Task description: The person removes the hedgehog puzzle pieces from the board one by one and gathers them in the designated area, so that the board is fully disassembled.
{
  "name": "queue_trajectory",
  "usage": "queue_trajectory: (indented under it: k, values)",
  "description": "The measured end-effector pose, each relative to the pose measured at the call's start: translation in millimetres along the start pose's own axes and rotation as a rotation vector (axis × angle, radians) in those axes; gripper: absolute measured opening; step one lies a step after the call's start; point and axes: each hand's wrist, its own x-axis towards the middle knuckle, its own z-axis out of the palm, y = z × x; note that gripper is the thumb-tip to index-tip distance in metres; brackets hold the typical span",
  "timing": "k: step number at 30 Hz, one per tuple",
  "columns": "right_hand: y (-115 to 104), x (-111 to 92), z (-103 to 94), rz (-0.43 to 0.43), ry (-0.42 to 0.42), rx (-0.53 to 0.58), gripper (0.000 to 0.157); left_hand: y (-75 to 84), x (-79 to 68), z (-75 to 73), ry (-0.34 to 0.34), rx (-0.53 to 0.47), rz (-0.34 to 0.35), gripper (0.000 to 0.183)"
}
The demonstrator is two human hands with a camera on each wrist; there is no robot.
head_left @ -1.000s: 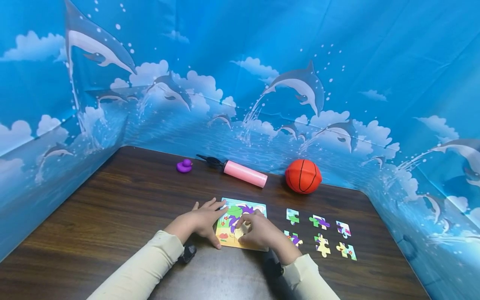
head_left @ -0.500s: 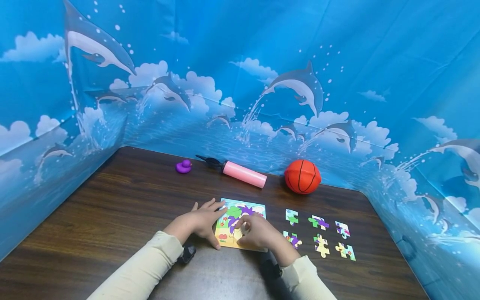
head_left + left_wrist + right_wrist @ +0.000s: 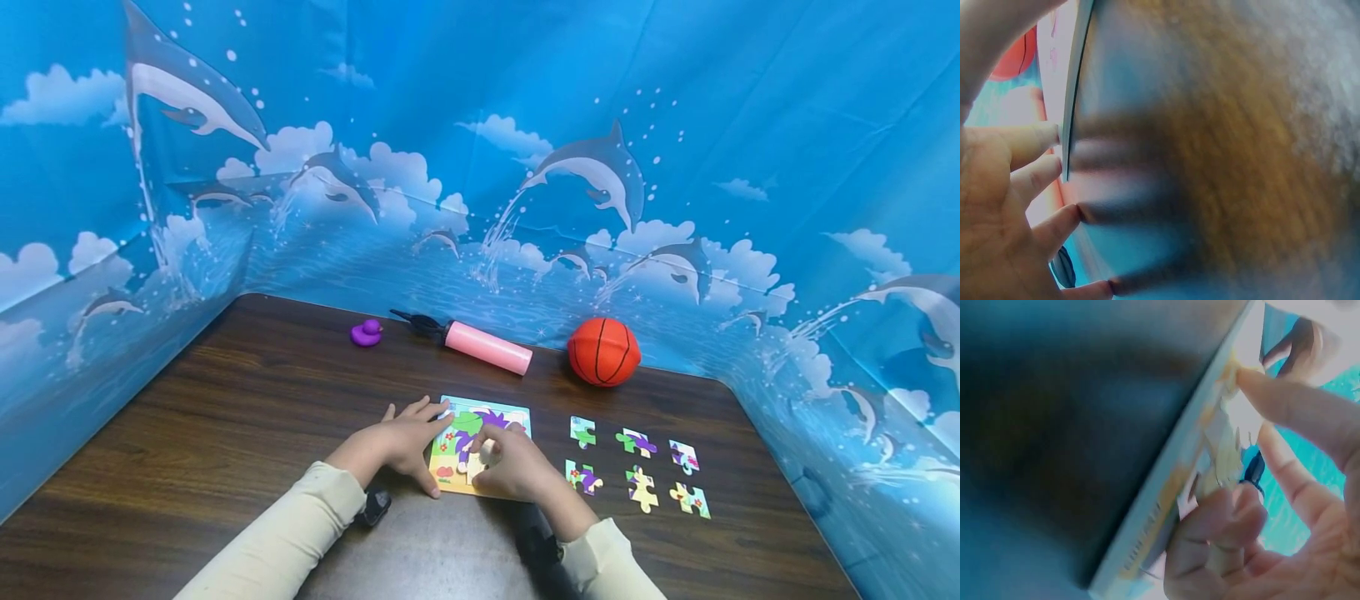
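Note:
A jigsaw puzzle board [image 3: 456, 489] with a purple-haired cartoon picture lies on the dark wooden table. My left hand [image 3: 405, 440] rests along its left side, fingers spread and thumb at the near left corner. In the left wrist view, fingertips touch the board's thin edge [image 3: 1075, 87]. Over the right half of the board, my right hand [image 3: 519, 467] pinches a cream puzzle piece [image 3: 477, 460] between thumb and curled fingers. The right wrist view shows the thumb [image 3: 1272, 394] and bent fingers close over the board's face, partly hiding the piece.
Several loose puzzle pieces [image 3: 642, 489] lie in two rows right of the board. Behind are a purple rubber duck [image 3: 366, 333], a pink hand pump [image 3: 487, 347] and a red toy basketball [image 3: 604, 352]. A blue dolphin-print curtain [image 3: 480, 208] encloses the table's back and sides.
My right hand has shifted slightly with the cream piece, whose left edge now shows more plainly on the board. My left hand stays put.

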Motion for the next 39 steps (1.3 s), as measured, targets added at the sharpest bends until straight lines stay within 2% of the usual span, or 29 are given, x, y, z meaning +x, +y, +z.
queue_trajectory:
  k: [7, 14, 19, 23, 26, 29, 34, 39]
  values:
    - [4.8, -3.0, 3.8, -0.024, 0.097, 0.086, 0.022, 2.0, -1.0, -1.8, -0.005, 0.001, -0.001, 0.11]
    - [8.5, -5.3, 3.4, -0.045, 0.097, 0.229, 0.008, 3.1, 0.5, -1.3, -0.015, 0.0, -0.012, 0.109]
    - [12.3, -11.7, -0.8, -0.049, 0.127, 0.352, 0.009, 3.2, -1.1, -2.6, -0.017, -0.004, -0.008, 0.11]
    - [20.6, -24.7, -11.0, -0.034, 0.131, 0.474, 0.013, 2.0, -1.6, -2.2, -0.014, -0.004, 0.0, 0.112]
    - [38.4, -39.8, -22.9, 0.002, 0.1, 0.529, 0.018, 1.8, -1.4, -2.3, -0.012, -0.002, -0.004, 0.112]
    - [68.5, -58.4, -36.9, 0.048, 0.075, 0.541, 0.023, 1.6, 0.1, -2.4, -0.017, -0.002, -0.008, 0.111]
    - [121.9, -95.0, -64.2, 0.175, 0.092, 0.455, 0.029, 1.4, 2.0, -2.4, -0.029, 0.001, -0.008, 0.111]
    - [155.5, -123.0, -83.5, 0.28, 0.104, 0.393, 0.029, 0.8, 0.6, -2.6, -0.018, -0.013, -0.009, 0.113]
